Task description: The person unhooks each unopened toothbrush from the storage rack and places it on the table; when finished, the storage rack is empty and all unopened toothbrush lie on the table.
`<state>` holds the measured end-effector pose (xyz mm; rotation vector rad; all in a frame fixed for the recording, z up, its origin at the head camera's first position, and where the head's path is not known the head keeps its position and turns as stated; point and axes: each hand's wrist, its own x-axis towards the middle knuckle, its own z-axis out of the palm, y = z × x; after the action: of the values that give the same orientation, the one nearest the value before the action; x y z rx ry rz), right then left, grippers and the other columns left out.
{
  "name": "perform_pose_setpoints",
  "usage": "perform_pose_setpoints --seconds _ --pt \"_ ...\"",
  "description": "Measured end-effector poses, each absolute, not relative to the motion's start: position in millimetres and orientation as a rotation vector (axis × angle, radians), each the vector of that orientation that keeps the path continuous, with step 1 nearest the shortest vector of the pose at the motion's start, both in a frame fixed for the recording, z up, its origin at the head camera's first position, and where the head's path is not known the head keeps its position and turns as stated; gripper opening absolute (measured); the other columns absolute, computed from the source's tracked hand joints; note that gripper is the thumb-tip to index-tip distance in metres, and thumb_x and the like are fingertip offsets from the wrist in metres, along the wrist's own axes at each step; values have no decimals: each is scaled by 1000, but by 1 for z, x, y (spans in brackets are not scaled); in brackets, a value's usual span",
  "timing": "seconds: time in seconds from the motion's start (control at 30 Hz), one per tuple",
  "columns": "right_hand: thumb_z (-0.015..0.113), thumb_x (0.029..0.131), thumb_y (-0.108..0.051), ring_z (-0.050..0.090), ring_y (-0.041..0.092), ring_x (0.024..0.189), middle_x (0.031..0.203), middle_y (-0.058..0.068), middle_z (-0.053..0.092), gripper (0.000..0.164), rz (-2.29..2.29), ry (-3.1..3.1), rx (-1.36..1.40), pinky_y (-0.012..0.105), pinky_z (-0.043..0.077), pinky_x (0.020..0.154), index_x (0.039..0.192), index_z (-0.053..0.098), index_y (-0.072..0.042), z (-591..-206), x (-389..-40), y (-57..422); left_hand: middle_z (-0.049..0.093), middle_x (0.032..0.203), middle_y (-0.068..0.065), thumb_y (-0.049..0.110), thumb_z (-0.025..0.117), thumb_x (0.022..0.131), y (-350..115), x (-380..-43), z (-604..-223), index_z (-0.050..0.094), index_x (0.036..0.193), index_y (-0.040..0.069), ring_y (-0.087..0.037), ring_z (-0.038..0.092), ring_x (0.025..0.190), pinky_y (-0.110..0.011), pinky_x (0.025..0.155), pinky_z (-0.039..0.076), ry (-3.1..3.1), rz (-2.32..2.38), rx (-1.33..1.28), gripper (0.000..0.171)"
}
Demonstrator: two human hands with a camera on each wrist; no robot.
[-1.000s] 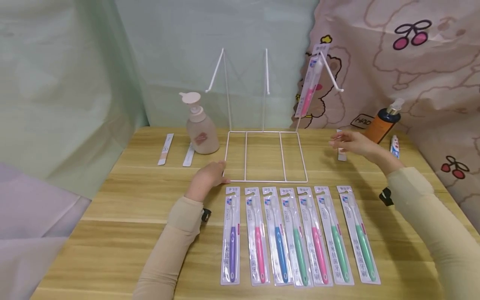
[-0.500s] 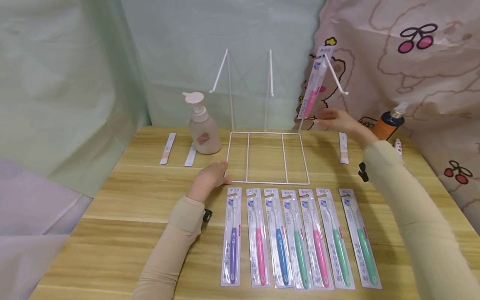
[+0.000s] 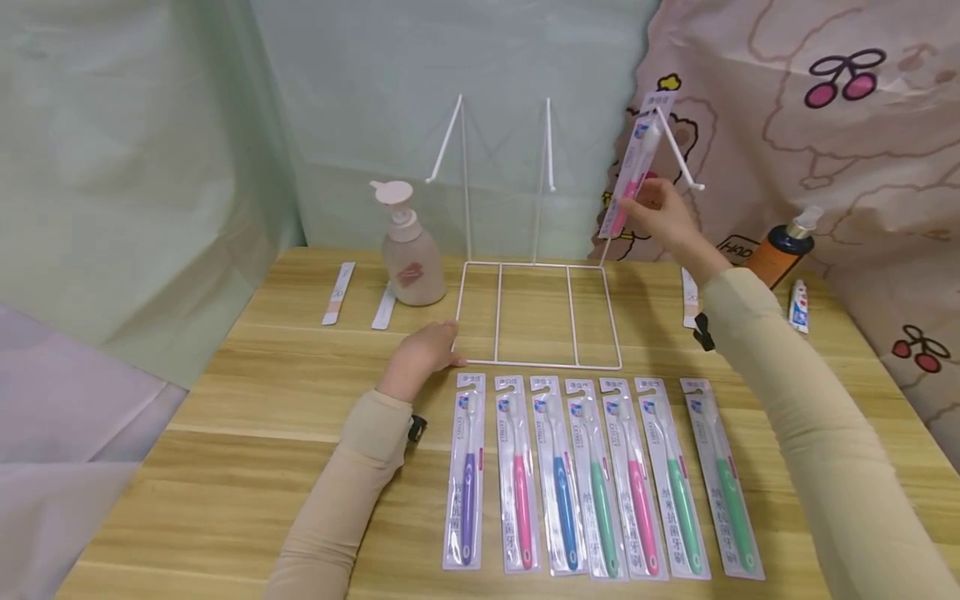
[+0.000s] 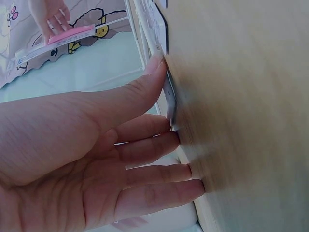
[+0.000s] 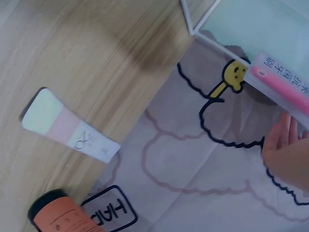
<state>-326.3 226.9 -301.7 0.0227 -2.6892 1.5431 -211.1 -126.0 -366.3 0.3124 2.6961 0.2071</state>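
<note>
My left hand (image 3: 422, 354) rests at the front left corner of the white wire rack (image 3: 558, 364). In the left wrist view, the thumb and extended fingers (image 4: 159, 193) reach down to the wood around the rack's base. My right hand (image 3: 667, 218) is at the lower end of a pink packaged toothbrush (image 3: 636, 167) hanging on the rack's right arm. Its thumb overlaps the front of the pack, near the handle; part of its grip is hidden. Several more packaged toothbrushes, purple (image 3: 467, 500), pink, blue (image 3: 564, 508) and green, lie in a row before the rack.
A pump bottle (image 3: 412, 258) stands left of the rack, by two paper strips. At the right are another strip (image 5: 70, 125), an orange and black spray bottle (image 3: 776, 254) and a toothpaste tube (image 3: 799, 307). Cloth backdrops hang behind the wooden table (image 3: 247, 400).
My right hand has moved left and up from over the right paper strip to the hanging toothbrush. My left hand stays at the rack's corner. The toothbrush still hangs on its arm.
</note>
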Motion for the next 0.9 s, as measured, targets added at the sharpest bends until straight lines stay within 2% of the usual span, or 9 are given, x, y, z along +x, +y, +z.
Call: perform_pose_setpoints --seconds 0.33,0.57,0.7,0.9 --pt "60 87 -46 47 22 117 131 13 50 64 1508 -2658 -110 37 41 100 132 42 -4 -295 -328 210 36 142 -28 31 64 87 -126 -213 -369 27 144 -4 -39 38 130 -47 108 33 2695 205 337 76" --pt "56 93 -34 51 30 118 130 21 52 54 1568 -2675 51 41 43 100 134 46 -1 -296 -322 189 39 140 -28 31 64 87 -130 -212 -368 28 144 -3 -38 40 129 -46 107 35 2704 210 325 75" --pt "55 93 -34 53 28 117 130 19 53 53 1620 -2652 70 40 44 100 136 46 -4 -299 -314 183 39 140 -29 30 64 87 -131 -213 -367 28 144 -3 -39 41 128 -47 106 35 2705 221 320 76" --pt "57 93 -30 54 30 114 128 22 54 50 1545 -2653 163 41 46 96 132 48 0 -304 -305 191 40 139 -29 30 64 87 -129 -215 -365 28 144 -4 -39 41 128 -47 106 36 2704 218 321 75"
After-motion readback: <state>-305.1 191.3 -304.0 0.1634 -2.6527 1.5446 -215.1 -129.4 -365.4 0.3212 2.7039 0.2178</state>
